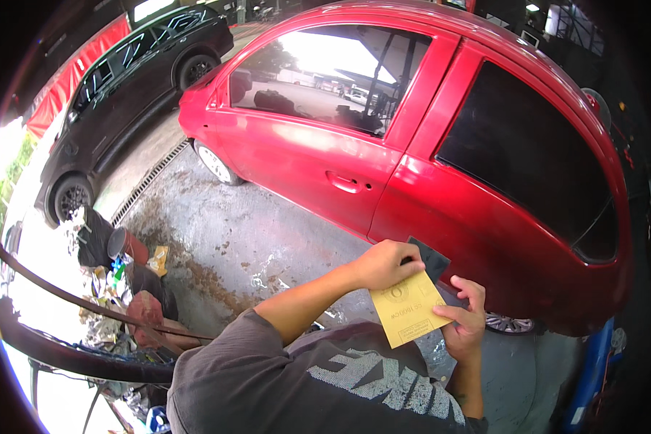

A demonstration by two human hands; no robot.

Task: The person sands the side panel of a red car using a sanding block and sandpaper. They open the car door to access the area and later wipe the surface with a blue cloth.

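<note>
I hold a yellow-backed sheet of sandpaper (pixel 406 309) in front of my chest, its dark abrasive side showing at the folded top corner (pixel 428 257). My left hand (pixel 385 265) pinches the sheet's upper edge. My right hand (pixel 466 320) grips its right edge, thumb on the yellow face. Just beyond the sheet stands a red car (pixel 419 152), side on, with its rear door closest to my hands.
A black car (pixel 126 87) is parked at the far left beyond a floor drain grate (pixel 150 179). Cans, rags and scrap (pixel 119 275) lie heaped at the left on stained concrete. A dark curved bar (pixel 72 354) crosses the lower left. Something blue (pixel 592 376) stands at the lower right.
</note>
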